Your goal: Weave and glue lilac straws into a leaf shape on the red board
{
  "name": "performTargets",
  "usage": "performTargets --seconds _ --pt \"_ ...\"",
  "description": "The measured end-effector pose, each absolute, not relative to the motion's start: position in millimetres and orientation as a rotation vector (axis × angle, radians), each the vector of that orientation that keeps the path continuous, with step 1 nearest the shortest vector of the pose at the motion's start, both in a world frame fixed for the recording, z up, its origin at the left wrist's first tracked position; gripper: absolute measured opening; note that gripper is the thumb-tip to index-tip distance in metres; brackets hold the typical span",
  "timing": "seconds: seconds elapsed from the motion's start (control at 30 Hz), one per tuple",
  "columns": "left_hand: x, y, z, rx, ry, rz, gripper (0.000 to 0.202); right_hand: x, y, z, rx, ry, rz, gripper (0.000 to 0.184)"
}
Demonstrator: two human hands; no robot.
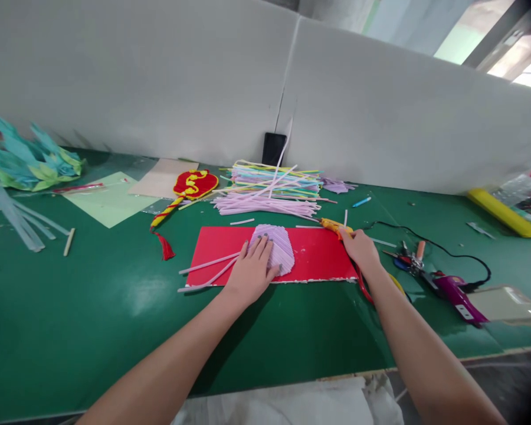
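Observation:
A red foam sheet (318,254) lies on the green table (92,319). On it sits a lilac ribbed piece (279,245) built from strips. My left hand (251,268) lies flat on that piece's left side, fingers stretched out. Two loose lilac strips (207,271) stick out from under the hand to the left. My right hand (359,248) is closed around the orange handle of a tool (331,225) at the sheet's right edge; it looks like a glue gun, with a red part trailing under my wrist.
A pile of coloured strips (272,186) lies behind the sheet. A red and yellow ornament with a tassel (190,188) is to its left. Scissors (409,260), a purple tool with a black cord (455,292) and a yellow bar (504,213) sit on the right. Teal paper shapes (26,162) are far left.

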State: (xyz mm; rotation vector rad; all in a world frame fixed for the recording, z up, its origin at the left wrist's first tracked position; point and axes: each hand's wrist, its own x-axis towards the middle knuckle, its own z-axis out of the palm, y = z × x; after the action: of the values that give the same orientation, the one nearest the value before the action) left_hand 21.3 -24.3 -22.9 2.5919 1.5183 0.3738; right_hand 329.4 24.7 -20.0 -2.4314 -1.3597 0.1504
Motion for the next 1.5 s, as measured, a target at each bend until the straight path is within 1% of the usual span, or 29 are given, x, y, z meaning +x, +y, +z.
performTargets --seconds 0.2,0.3,0.47,0.57,0.67,0.8,0.9,0.97,1.1,1.27,1.33,1.43,1.5 --pt "22.5 -25.2 -22.2 2.582 1.516 0.435 0.056 324.9 21.1 -25.5 -2.383 -1.401 0.088 0.044" --pt "24.6 -27.2 -20.1 2.608 1.472 0.486 0.055 329.3 17.8 -19.8 -2.332 -1.366 0.036 0.046" --pt "29.4 -30.2 -9.1 2.708 1.286 0.601 0.035 342.5 7.9 2.0 -2.221 -1.272 -0.012 0.048" --pt "31.7 -26.4 -0.9 2.714 1.239 0.618 0.024 335.7 0.1 14.2 -2.003 -1.255 0.154 0.047" --pt "34.1 -18.5 3.9 2.734 1.273 0.523 0.024 316.1 -5.8 20.1 -1.903 -1.284 0.299 0.049" --pt "39.4 -9.0 6.1 2.746 1.312 0.332 0.023 288.4 -8.0 15.7 -1.922 -1.394 0.276 0.048" --pt "44.4 -5.4 8.0 2.726 1.32 0.25 0.022 276.6 -7.6 5.2 -1.923 -1.489 0.296 0.046" --pt "48.1 -3.8 10.1 2.695 1.327 0.193 0.026 273.6 -7.3 -2.8 -1.908 -1.533 0.304 0.046" --pt "57.6 -2.0 14.5 2.629 1.398 0.078 0.043 273.7 -6.5 -13.3 -1.898 -1.555 0.351 0.048" --pt "72.5 -2.0 19.9 2.578 1.501 -0.03 0.048 275.5 -6.0 -14.3 -1.91 -1.555 0.387 0.044" --pt "77.2 -2.1 21.7 2.573 1.516 -0.072 0.045 276.2 -5.9 -13.7 -1.914 -1.54 0.413 0.043" --pt "80.4 -1.6 22.6 2.587 1.506 -0.126 0.034 277.4 -5.7 -13.2 -1.915 -1.52 0.448 0.044" --pt "79.8 -1.1 22.0 2.607 1.497 -0.142 0.03 278.1 -5.7 -13.2 -1.909 -1.51 0.474 0.044"
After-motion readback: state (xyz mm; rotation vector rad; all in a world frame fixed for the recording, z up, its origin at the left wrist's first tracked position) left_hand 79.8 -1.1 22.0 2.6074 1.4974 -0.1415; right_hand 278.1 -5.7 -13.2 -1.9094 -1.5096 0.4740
